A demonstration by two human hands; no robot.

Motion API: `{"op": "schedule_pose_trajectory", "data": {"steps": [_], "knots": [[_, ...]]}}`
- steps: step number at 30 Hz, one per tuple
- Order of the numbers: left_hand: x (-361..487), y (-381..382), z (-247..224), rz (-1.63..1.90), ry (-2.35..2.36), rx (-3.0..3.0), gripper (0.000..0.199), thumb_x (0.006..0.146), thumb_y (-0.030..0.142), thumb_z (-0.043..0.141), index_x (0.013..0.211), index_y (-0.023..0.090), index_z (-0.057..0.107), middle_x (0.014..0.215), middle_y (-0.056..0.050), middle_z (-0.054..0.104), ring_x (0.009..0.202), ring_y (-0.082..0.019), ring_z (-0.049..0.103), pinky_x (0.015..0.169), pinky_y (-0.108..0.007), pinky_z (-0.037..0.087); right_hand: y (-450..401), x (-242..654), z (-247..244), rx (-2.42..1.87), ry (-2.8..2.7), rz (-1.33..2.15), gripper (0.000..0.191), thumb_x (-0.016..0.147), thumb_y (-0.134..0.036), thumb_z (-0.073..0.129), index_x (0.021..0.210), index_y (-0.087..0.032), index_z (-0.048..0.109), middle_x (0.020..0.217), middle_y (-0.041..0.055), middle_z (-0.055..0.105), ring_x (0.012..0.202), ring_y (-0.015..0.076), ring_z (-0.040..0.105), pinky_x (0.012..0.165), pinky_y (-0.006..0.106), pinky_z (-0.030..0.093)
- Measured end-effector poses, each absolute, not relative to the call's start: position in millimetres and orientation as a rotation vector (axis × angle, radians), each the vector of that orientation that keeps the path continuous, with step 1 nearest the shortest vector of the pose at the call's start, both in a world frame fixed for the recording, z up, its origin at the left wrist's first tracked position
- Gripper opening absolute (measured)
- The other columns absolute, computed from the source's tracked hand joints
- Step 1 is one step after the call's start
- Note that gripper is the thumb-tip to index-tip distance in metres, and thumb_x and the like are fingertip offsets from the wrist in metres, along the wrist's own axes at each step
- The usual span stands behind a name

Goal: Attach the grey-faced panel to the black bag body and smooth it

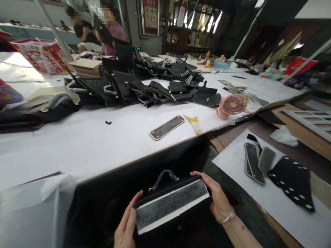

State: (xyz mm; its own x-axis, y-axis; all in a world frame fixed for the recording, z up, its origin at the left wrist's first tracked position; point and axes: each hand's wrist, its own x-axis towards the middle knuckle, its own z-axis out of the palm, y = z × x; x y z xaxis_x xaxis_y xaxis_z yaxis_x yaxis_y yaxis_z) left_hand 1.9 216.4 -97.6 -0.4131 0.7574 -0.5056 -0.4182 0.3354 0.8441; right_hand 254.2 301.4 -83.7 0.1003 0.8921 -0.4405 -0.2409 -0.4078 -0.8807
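Between my two hands is a black handbag [172, 202], tilted so that a dark grey panel with white strips along its long edges faces me. A handle [163, 175] wrapped in clear plastic stands up from its far side. My left hand [127, 222] grips the bag's left end, thumb on the near face. On the right end, my right hand [216, 196] is closed round the corner, with a bracelet [229, 216] at the wrist. Beyond, on the white table, lies a flat dark base plate [167, 127] with pale edging and metal studs.
A yellow-and-white scrap [193, 123] and a pink fan [232, 105] are right of the plate. Several black bags [144, 86] are heaped behind. More plates [254, 162] and a black piece with white patches [293, 182] lie at right. People [113, 29] sit far back.
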Motion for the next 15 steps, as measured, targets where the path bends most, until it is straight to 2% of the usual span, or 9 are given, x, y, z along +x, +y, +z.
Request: {"op": "schedule_pose_trajectory", "data": {"steps": [5,7,9,10,12,14,15], "knots": [[-1,224,-103,1.306,1.565,0.513,0.050,0.085,0.055,0.059,0.116,0.018,0.071,0.126,-0.009,0.067,0.124,-0.034,0.057,0.112,-0.047,0.041,310,256,-85,-1.580,-0.748,1.443,0.046,0.070,-0.053,0.078,0.100,-0.019,0.078,0.108,0.0091,0.073,0.082,0.0236,0.065,0.064,0.027,0.051],[1,226,-99,1.314,1.586,0.571,0.047,0.088,0.052,0.056,0.116,0.018,0.071,0.124,-0.010,0.069,0.122,-0.033,0.058,0.112,-0.047,0.041,312,258,-87,-1.638,-0.788,1.392,0.049,0.068,-0.055,0.077,0.103,-0.020,0.078,0.102,0.0086,0.075,0.078,0.0247,0.066,0.059,0.027,0.051],[2,229,-96,1.308,1.596,0.624,0.044,0.090,0.050,0.053,0.117,0.019,0.071,0.127,-0.009,0.067,0.124,-0.031,0.058,0.115,-0.048,0.035,314,261,-91,-1.682,-0.873,1.358,0.052,0.071,-0.058,0.073,0.108,-0.023,0.077,0.100,0.0072,0.076,0.078,0.0266,0.067,0.059,0.029,0.052],[1,229,-95,1.298,1.602,0.659,0.043,0.092,0.049,0.050,0.118,0.021,0.070,0.130,-0.009,0.065,0.127,-0.031,0.055,0.118,-0.048,0.031,315,263,-94,-1.698,-0.942,1.327,0.051,0.073,-0.059,0.071,0.111,-0.024,0.076,0.103,0.0064,0.075,0.083,0.0282,0.068,0.065,0.031,0.055],[-1,229,-94,1.273,1.635,0.757,0.042,0.095,0.047,0.045,0.123,0.024,0.067,0.140,-0.006,0.058,0.136,-0.029,0.047,0.122,-0.049,0.021,316,265,-99,-1.706,-1.125,1.186,0.048,0.078,-0.059,0.065,0.113,-0.026,0.075,0.115,0.0050,0.072,0.103,0.0317,0.066,0.089,0.038,0.054],[-3,226,-94,1.265,1.718,0.941,0.041,0.098,0.042,0.040,0.133,0.030,0.059,0.150,-0.002,0.048,0.143,-0.026,0.035,0.124,-0.049,0.013,314,265,-99,-1.674,-1.339,0.934,0.045,0.086,-0.054,0.059,0.118,-0.027,0.072,0.128,0.0043,0.066,0.122,0.0328,0.057,0.110,0.046,0.040],[-4,223,-94,1.269,1.791,1.075,0.042,0.099,0.038,0.039,0.139,0.033,0.052,0.152,-0.001,0.044,0.145,-0.025,0.031,0.124,-0.049,0.010,311,263,-96,-1.638,-1.464,0.799,0.044,0.090,-0.051,0.055,0.124,-0.028,0.068,0.134,0.0039,0.062,0.129,0.0322,0.051,0.115,0.049,0.032]]}}
